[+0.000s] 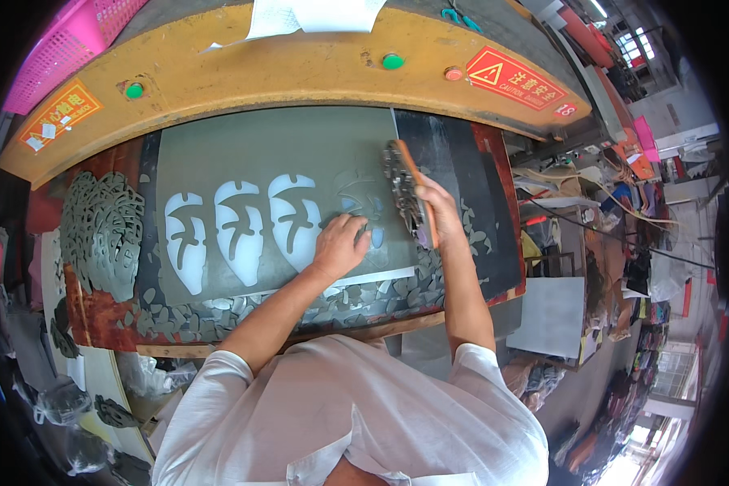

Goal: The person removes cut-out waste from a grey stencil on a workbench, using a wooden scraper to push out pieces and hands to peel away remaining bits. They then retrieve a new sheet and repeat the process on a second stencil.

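Observation:
My right hand (440, 203) grips a steel-rule cutting die (406, 191) by its orange backing. The die is tilted on edge over the right part of a grey-green sheet (249, 140). My left hand (343, 243) rests with bent fingers on a cut shape (361, 188) outlined in that sheet, its small openings showing pale blue. Whether the fingers pinch the piece is hidden. To the left are three shoe-upper-shaped cut-outs (238, 234) in a row, with a white layer showing through.
Stacked cut pieces (102, 234) stand at the left on the reddish board. Small offcuts (200, 322) litter the near edge. Across the far side runs a yellow press beam (316, 67) with green buttons (393, 61) and a red button (453, 73). A pink basket (67, 54) is at upper left.

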A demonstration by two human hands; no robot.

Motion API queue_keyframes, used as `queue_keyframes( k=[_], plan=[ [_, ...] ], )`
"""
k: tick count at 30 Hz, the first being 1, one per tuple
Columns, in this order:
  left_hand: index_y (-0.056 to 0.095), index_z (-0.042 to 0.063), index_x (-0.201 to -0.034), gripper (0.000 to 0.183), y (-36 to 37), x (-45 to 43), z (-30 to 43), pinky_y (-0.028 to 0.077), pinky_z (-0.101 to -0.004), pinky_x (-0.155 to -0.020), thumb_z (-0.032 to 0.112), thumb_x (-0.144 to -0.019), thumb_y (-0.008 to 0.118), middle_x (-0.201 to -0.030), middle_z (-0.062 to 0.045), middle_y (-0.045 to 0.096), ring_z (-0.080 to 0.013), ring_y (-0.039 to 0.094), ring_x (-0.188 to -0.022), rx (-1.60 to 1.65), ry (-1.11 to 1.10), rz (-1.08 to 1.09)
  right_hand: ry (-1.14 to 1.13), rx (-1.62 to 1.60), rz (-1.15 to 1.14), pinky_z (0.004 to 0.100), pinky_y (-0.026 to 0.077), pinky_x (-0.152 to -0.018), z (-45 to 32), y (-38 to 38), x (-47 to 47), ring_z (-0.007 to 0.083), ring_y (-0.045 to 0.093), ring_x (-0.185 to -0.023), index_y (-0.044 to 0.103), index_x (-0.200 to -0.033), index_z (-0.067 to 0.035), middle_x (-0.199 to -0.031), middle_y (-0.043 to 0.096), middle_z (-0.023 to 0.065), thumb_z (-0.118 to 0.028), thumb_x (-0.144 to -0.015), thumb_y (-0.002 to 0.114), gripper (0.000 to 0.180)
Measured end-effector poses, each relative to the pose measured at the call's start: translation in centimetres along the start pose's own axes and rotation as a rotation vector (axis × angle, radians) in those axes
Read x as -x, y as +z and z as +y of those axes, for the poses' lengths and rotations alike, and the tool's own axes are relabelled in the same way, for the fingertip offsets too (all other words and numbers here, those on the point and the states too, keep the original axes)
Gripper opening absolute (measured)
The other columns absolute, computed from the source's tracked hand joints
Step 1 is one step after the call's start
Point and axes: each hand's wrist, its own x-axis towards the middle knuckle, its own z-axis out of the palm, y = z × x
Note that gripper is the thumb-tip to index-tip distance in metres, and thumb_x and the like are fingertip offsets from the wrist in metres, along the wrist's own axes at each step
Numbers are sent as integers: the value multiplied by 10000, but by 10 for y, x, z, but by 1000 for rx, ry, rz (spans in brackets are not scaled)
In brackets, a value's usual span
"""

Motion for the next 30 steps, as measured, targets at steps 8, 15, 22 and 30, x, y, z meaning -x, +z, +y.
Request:
queue_keyframes(
  k=[8,15,22,30],
  plan=[
    [759,105,-950,68,7,4,-18,568,-457,-802,109,-892,723,-957,-82,689,-336,670,-929,-97,75,-7,1,-991,313,767,410,-1169,6,-78,62,612,448,-1433,418,-1614,-16,-1593,449,348,-616,-1032,484,838],
    [751,99,-974,100,7,-10,-12,573,-445,-783,91,-876,736,-960,-77,688,-329,675,-916,-203,105,-24,119,-869,271,902,308,-1119,3,-115,64,750,359,-1407,316,-1688,-115,-1657,343,370,-684,-1097,321,821],
    [749,103,-1238,380,23,-1,20,509,-507,-1061,258,-892,779,-1349,-112,645,-389,583,-1273,-393,1,-119,200,-878,187,665,501,-1105,-18,-99,51,505,543,-1386,527,-1573,-115,-1592,521,253,-634,-1021,577,759],
    [714,105,-1371,560,-8,48,61,341,-620,-1244,397,-902,810,-1609,-133,512,-439,394,-1524,-459,-9,-364,-272,1331,359,403,539,-1040,-22,-96,-18,318,637,-1272,628,-1528,-72,-1484,597,202,-345,-900,819,711]
  ],
)
